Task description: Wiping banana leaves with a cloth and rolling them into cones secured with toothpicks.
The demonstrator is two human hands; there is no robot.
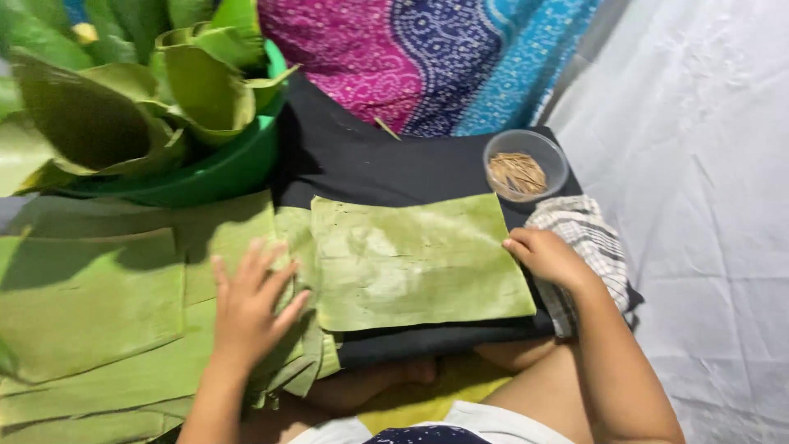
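Observation:
A rectangular piece of green banana leaf (pixel 415 259) lies flat on a black cloth-covered board (pixel 362 160) across my lap. My left hand (pixel 251 304) rests with fingers spread on the stack of cut leaf pieces (pixel 90 304) at the left, beside the flat piece's left edge. My right hand (pixel 546 256) touches the right edge of the flat piece, fingers curled, lying partly on a checked cloth (pixel 585 238). Neither hand grips anything that I can see.
A green basin (pixel 222 168) filled with curled leaf pieces stands at the back left. A small clear bowl of thin wooden sticks (pixel 524 164) sits at the board's back right corner. Patterned pink and blue fabric lies behind; a white sheet (pixel 707 205) covers the right side.

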